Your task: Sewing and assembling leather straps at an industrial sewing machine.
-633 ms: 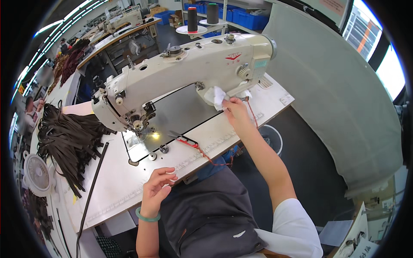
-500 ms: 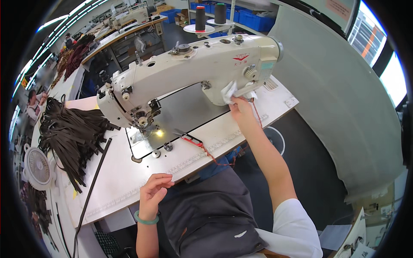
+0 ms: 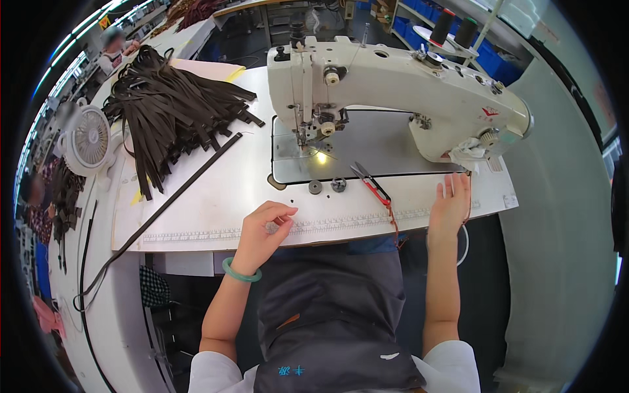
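both hands rest on the table (image 3: 216, 196), left (image 3: 262, 232) curled, right (image 3: 451, 204) flat

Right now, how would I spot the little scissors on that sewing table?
Find the big white sewing machine. On the table just in front of its flat metal bed lie the scissors, between the person's two hands. Their red handles set them apart from the two dark round discs beside them.

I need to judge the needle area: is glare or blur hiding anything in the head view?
Head view: a small bright glare spot sits on the metal bed plate under the sewing machine; the centre is sharp; fisheye bends the table edge, and people at the left rim are blurred.
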`<act>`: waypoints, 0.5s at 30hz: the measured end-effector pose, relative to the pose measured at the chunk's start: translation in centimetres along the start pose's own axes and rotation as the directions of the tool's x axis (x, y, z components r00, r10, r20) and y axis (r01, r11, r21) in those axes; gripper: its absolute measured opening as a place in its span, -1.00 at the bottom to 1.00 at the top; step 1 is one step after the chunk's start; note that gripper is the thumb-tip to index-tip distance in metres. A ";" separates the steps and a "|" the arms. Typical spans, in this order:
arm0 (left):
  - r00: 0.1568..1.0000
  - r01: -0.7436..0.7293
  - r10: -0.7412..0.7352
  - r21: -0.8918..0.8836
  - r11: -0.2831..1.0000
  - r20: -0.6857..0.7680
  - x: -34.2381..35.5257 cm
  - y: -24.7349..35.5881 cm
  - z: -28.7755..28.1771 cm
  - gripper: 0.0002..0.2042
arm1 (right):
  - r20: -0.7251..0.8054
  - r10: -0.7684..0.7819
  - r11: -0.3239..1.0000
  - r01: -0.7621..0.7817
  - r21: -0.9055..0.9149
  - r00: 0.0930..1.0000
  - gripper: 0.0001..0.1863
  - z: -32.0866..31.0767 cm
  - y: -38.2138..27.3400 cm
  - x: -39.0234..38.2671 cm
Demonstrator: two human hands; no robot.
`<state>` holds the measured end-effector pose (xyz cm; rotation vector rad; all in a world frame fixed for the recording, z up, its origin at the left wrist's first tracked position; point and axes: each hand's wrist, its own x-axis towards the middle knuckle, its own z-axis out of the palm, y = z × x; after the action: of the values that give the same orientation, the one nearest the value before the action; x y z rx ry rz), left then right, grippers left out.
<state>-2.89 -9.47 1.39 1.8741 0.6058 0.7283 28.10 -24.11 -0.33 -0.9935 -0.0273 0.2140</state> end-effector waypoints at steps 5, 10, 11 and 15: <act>0.995 -0.098 0.101 0.296 0.950 0.004 3.7 0.0 0.7 -0.72 | 0.899 -0.081 0.266 0.878 -0.398 0.431 -0.75 4.7 0.6 -5.1; 0.953 -0.300 0.273 0.505 0.809 0.129 6.0 -0.1 2.3 -0.67 | 0.952 0.078 -0.074 0.954 -0.291 0.296 -0.72 4.6 3.1 -4.2; 0.956 -0.295 0.249 0.509 0.808 0.158 6.4 0.1 2.5 -0.67 | 0.965 0.116 -0.247 0.947 -0.203 0.237 -0.72 4.6 3.1 -4.1; 0.947 -0.310 0.219 0.489 0.815 0.236 7.3 0.8 3.0 -0.70 | 0.888 0.041 0.218 0.863 -0.456 0.458 -0.73 6.4 -1.3 -2.9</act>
<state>4.35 -6.58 2.73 2.5399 0.4606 0.6061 24.74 -20.08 4.45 -1.9232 -1.4968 -0.0341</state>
